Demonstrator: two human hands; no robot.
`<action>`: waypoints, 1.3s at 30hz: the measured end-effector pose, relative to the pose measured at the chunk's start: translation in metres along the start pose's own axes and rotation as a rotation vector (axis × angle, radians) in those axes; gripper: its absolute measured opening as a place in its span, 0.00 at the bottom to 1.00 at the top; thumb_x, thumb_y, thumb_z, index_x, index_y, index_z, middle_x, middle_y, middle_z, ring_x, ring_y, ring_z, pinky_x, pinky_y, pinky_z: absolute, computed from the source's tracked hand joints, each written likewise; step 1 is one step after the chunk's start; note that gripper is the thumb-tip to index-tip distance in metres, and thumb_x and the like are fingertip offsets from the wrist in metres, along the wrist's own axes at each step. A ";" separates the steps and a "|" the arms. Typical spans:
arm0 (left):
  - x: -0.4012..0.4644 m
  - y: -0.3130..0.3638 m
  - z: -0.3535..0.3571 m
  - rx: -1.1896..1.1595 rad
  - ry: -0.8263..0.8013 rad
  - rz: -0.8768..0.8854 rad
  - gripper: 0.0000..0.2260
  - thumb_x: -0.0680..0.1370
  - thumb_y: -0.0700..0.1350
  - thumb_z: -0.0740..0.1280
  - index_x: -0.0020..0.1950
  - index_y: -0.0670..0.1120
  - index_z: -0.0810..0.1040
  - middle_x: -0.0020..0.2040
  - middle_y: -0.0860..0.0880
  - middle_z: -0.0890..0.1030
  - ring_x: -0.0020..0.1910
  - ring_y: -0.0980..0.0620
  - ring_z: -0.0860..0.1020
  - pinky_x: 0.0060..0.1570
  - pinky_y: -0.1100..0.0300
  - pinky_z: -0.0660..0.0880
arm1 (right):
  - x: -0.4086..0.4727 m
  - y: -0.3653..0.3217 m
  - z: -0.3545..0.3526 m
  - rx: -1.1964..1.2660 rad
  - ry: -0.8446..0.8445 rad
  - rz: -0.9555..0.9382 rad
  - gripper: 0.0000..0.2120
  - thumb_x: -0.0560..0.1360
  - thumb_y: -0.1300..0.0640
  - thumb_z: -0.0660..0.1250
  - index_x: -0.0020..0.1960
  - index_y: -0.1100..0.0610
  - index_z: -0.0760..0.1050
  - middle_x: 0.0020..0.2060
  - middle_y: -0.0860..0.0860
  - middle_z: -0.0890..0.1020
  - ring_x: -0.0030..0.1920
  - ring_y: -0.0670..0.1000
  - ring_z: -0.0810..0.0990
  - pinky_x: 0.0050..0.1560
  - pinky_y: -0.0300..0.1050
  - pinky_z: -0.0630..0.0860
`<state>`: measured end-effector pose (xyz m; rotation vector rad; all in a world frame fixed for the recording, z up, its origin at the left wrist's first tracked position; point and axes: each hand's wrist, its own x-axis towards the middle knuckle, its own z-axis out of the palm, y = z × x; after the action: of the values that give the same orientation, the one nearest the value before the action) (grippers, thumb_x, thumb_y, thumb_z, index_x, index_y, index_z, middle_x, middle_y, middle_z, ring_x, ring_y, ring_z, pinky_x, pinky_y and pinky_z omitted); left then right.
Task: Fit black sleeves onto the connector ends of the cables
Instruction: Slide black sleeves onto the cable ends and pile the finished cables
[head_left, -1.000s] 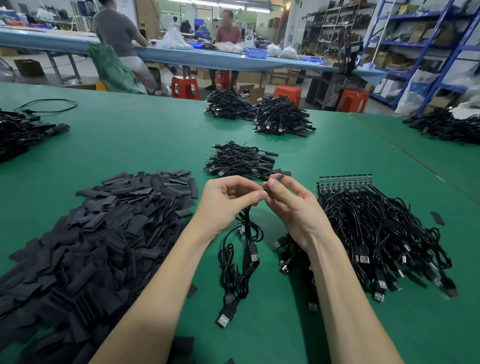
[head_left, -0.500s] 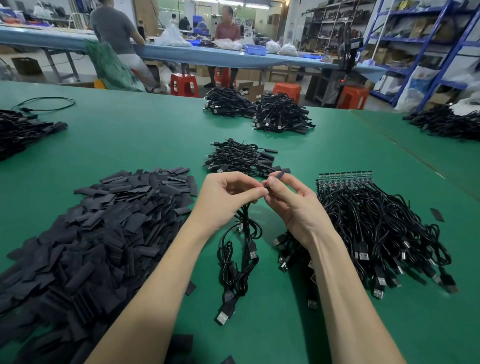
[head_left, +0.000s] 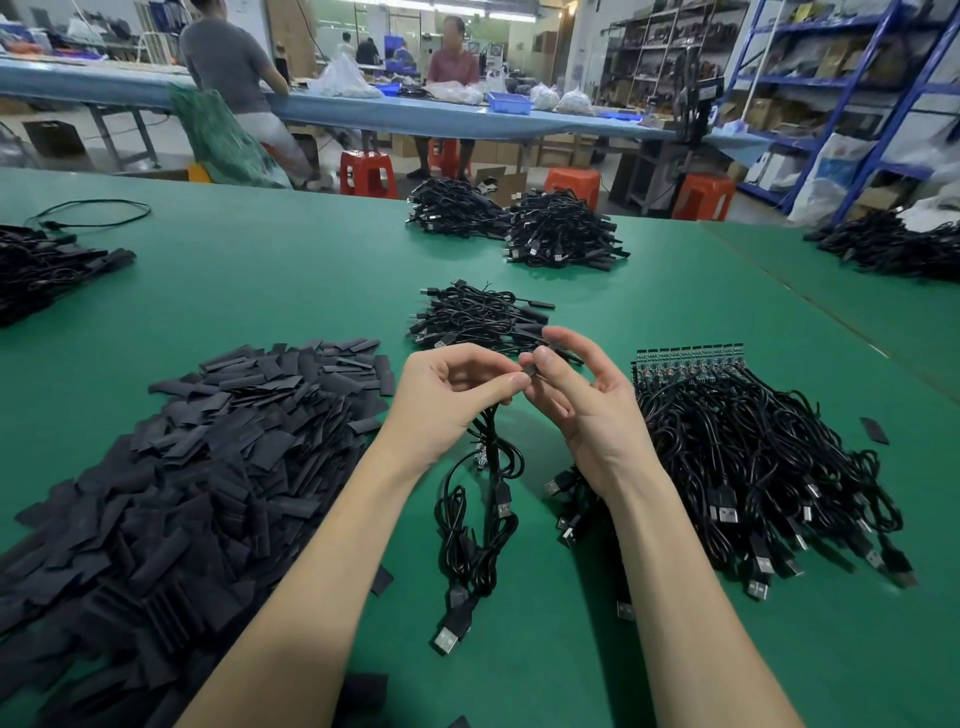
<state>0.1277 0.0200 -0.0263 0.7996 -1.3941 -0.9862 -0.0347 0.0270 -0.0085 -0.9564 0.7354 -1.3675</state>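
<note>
Worktop (head_left: 260, 291): green surface carrying heaps of black cables, with other workers at a blue bench beyond.
Sleeve pile (head_left: 197, 467): loose flat black sleeves heaped to the person's left, untouched at this moment.
Unsleeved cables (head_left: 769, 467): large bundle on the right, bare board ends lined up at its far edge.
Finished cables (head_left: 483, 317): smaller heap just beyond the hands.
Held cables (head_left: 483, 519): a few hang from the left hand down to the worktop, USB plugs trailing nearest the camera.
Change: over the last second the hands have barely shifted; the sleeve (head_left: 531, 370) looks still mid-fit, so this cable is likely unfinished.
Left hand (head_left: 447, 395): palm inward, fingers pinching the cable end.
Right hand (head_left: 582, 395): thumb and forefinger pinching the sleeve against it, other fingers loosely spread.
</note>
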 end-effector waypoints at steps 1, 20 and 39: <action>0.000 0.000 0.001 -0.007 0.000 0.000 0.06 0.71 0.38 0.78 0.44 0.47 0.87 0.40 0.48 0.87 0.38 0.55 0.83 0.44 0.65 0.78 | 0.000 0.000 0.000 0.008 -0.002 -0.009 0.18 0.71 0.60 0.75 0.60 0.57 0.79 0.45 0.58 0.87 0.44 0.51 0.85 0.48 0.40 0.81; -0.001 -0.002 -0.001 -0.009 -0.060 -0.009 0.08 0.67 0.50 0.80 0.44 0.52 0.87 0.42 0.47 0.87 0.41 0.52 0.84 0.47 0.63 0.79 | 0.000 -0.002 -0.001 0.064 0.092 0.028 0.17 0.66 0.61 0.76 0.55 0.58 0.83 0.43 0.56 0.87 0.41 0.50 0.85 0.44 0.40 0.82; -0.001 -0.006 -0.003 -0.002 -0.057 -0.010 0.06 0.70 0.45 0.79 0.45 0.51 0.86 0.42 0.49 0.86 0.42 0.54 0.83 0.48 0.63 0.79 | 0.001 -0.007 -0.003 -0.077 0.035 -0.073 0.14 0.70 0.62 0.76 0.55 0.58 0.84 0.43 0.59 0.87 0.43 0.53 0.85 0.49 0.44 0.82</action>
<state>0.1301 0.0181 -0.0321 0.7828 -1.4392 -1.0248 -0.0411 0.0263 -0.0035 -1.0306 0.7905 -1.4314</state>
